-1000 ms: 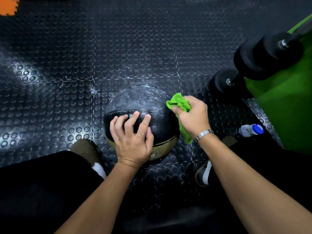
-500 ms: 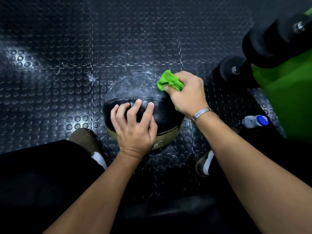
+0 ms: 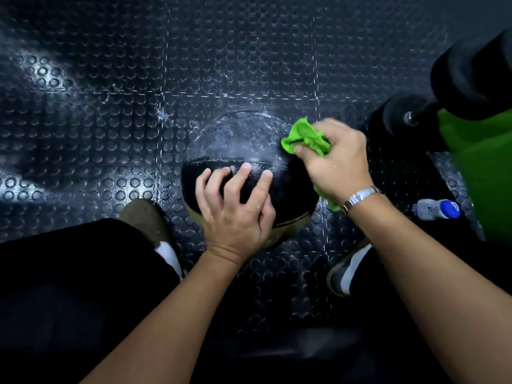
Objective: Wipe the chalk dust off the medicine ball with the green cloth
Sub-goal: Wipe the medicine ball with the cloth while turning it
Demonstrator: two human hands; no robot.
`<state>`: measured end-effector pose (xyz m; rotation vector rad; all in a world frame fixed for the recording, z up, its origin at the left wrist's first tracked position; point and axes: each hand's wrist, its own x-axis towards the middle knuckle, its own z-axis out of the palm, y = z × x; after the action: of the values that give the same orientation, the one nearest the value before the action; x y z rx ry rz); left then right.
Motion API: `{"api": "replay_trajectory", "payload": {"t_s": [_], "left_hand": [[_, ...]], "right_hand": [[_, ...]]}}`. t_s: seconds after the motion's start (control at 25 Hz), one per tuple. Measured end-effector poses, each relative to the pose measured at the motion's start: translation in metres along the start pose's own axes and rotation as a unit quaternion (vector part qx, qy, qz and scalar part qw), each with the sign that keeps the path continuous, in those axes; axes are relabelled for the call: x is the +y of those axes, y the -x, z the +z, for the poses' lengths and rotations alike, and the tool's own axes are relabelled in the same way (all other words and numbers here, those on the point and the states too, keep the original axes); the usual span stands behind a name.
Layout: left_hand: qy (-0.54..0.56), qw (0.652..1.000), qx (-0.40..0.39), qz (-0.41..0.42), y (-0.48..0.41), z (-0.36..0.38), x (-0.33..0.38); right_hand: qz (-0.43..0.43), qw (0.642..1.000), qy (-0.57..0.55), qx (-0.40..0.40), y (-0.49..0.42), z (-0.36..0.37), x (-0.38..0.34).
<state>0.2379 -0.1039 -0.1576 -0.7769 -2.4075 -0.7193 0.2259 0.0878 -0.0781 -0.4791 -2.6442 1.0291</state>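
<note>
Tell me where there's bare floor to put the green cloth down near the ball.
Free: the studded black rubber floor left of and beyond the dusty black medicine ball. Crowded: the ball's right, with the right hand, green cloth, black dumbbells and blue-capped bottle.

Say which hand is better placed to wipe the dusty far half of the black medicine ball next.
Right hand: it grips the bright green cloth against the black medicine ball. Left hand steadies it.
</note>
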Motion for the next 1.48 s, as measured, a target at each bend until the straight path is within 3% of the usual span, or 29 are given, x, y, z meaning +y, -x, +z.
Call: {"api": "replay_trajectory", "payload": {"t_s": [0.08, 0.24, 0.44, 0.6, 0.76, 0.92, 1.08, 1.24, 1.4, 1.48], "left_hand": [[0.002, 1.000, -0.005, -0.004, -0.008, 0.003, 0.005], [0.002, 1.000, 0.002, -0.021, -0.005, 0.002, -0.003], [0.002, 1.000, -0.001, -0.005, -0.005, 0.004, 0.005], [-0.004, 1.000, 0.001, -0.011, 0.000, 0.002, 0.001], [-0.001, 1.000, -0.007, -0.007, -0.006, 0.004, 0.006], [-0.010, 1.000, -0.004, -0.012, 0.000, 0.003, 0.002], [0.003, 1.000, -0.007, -0.002, -0.007, 0.004, 0.008], [0.003, 1.000, -0.005, -0.007, 0.001, 0.002, 0.006], [0.012, 1.000, -0.009, 0.003, -0.005, 0.005, 0.012], [0.021, 1.000, -0.001, -0.003, -0.003, 0.006, 0.014]], "right_hand": [[0.045, 0.998, 0.042, 0.008, -0.022, 0.008, -0.010], [-0.114, 0.991, 0.035, -0.058, -0.001, 0.005, -0.017], [-0.015, 0.997, 0.074, -0.018, -0.025, 0.010, -0.020], [-0.162, 0.982, 0.051, -0.079, 0.001, -0.002, -0.020], [-0.081, 0.991, 0.100, -0.041, -0.031, 0.016, -0.033], [-0.201, 0.969, 0.052, -0.133, -0.006, 0.007, -0.037], [-0.109, 0.981, 0.127, -0.102, -0.045, 0.024, -0.052], [-0.217, 0.954, 0.079, -0.191, -0.023, 0.018, -0.054], [-0.138, 0.969, 0.138, -0.153, -0.052, 0.029, -0.066], [-0.197, 0.950, 0.137, -0.202, -0.040, 0.039, -0.077]]}}
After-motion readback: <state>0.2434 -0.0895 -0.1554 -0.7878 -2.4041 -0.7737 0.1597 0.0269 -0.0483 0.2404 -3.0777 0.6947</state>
